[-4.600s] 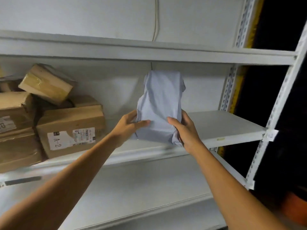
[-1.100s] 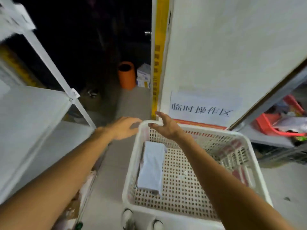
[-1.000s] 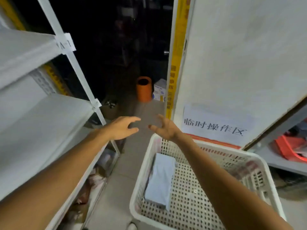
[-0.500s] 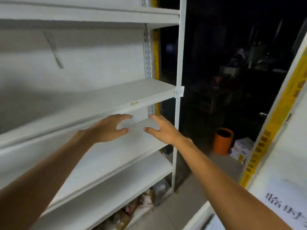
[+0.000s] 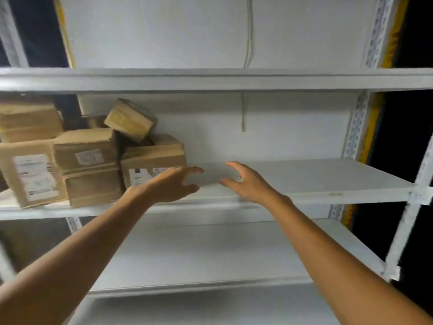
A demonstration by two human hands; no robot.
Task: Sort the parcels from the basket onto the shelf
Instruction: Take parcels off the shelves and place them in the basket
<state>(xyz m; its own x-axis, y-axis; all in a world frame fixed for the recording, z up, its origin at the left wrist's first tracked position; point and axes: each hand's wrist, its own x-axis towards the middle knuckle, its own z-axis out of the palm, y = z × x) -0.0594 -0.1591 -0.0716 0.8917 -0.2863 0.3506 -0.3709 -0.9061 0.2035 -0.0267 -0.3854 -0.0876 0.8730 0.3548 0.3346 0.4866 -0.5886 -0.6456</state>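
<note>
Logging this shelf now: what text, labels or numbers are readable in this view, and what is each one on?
No text reads clearly.
left box label: printed lines and a barcode, too blurred to read.
middle box label: too blurred to read.
right box label: handwritten marks, blurred, partly behind the left hand.
post tag: white, too blurred to read.

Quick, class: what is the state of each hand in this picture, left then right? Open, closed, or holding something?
Left hand: open, fingers spread, holding nothing.
Right hand: open, fingers loosely spread, holding nothing.
</note>
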